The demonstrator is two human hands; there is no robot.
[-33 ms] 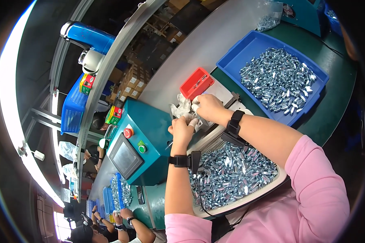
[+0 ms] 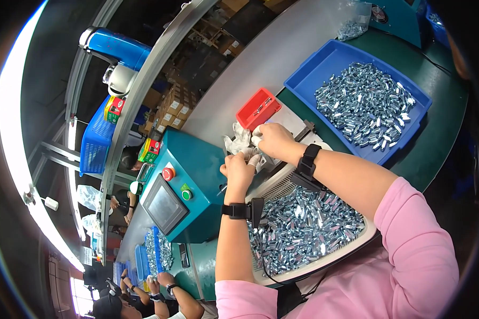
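Note:
My left hand [image 2: 240, 169] is closed beside the teal machine, its fingertips wearing white finger covers. Just to its right and a little farther off, my right hand [image 2: 274, 141] is also closed in a pinch, fingertips covered in white too. Both hands work over a metal fixture [image 2: 272, 161], which they partly hide. Whatever lies between the fingers is too small or hidden to make out. Crumpled white gloves [image 2: 238, 139] lie just beyond the hands. Below my wrists stands a cream basket [image 2: 363, 234] full of shiny metal pieces [image 2: 308, 228].
A small red bin [image 2: 242, 115] holding a few metal pieces stands beyond my hands. At right, a blue tray [image 2: 313, 63] carries many more. The teal machine [image 2: 199, 159] with screen and buttons rises at left. Co-workers' hands [image 2: 165, 280] are at the lower left.

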